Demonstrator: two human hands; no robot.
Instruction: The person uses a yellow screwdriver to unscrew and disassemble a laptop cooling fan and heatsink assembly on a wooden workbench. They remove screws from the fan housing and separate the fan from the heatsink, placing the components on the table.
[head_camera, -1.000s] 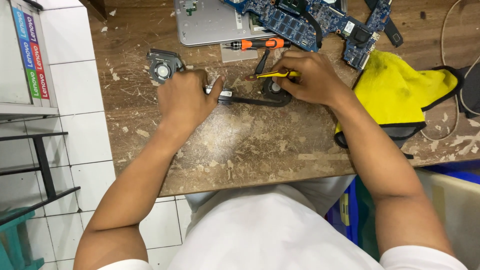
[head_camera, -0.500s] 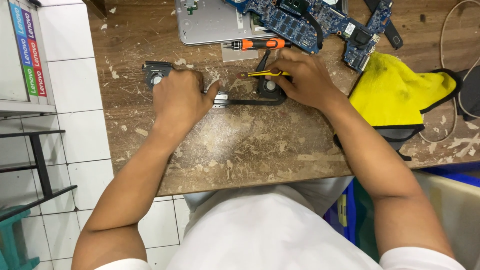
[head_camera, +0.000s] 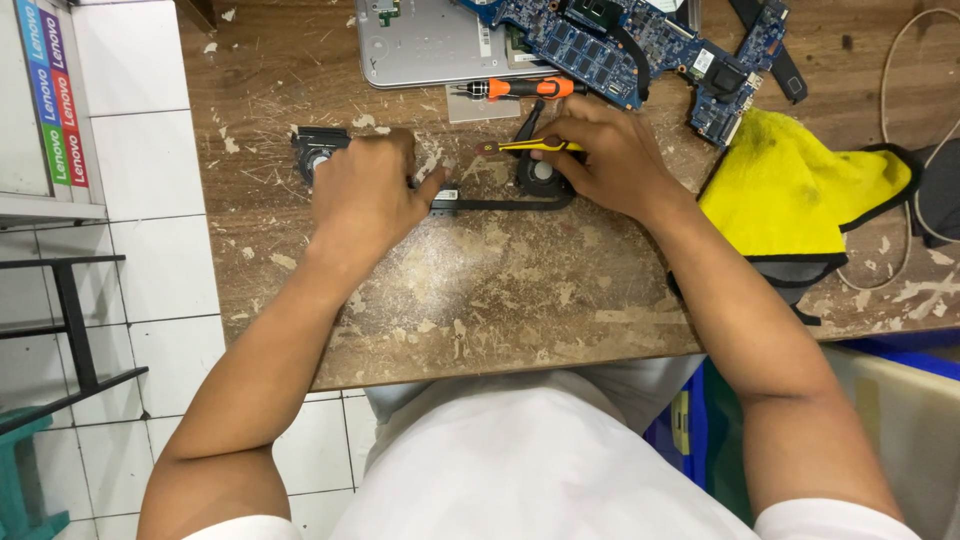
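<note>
Pressing down on the laptop cooling assembly, we hold it flat against the scarred wooden counter. Its long axis runs from nine o'clock to three o'clock: one fan sits at the nine o'clock end, a second fan at the three o'clock end, and a dark heat pipe joins them.

Our left hand lies over the nine o'clock half, palm down, its fingers curled loosely and resting on the assembly rather than wrapped around it; the thumb reaches toward three o'clock along the pipe. Our right hand is the nearer one to the second fan, which lies just under it, toward six o'clock of its fingertips. Its fingers are pinched nearly closed on yellow tweezers, whose tips point toward nine o'clock, just above the pipe; we cannot tell whether the tips touch anything.

At twelve o'clock lie an orange-handled screwdriver, a silver laptop base and a blue motherboard. A yellow cloth sits at three o'clock, close beside our right wrist.
</note>
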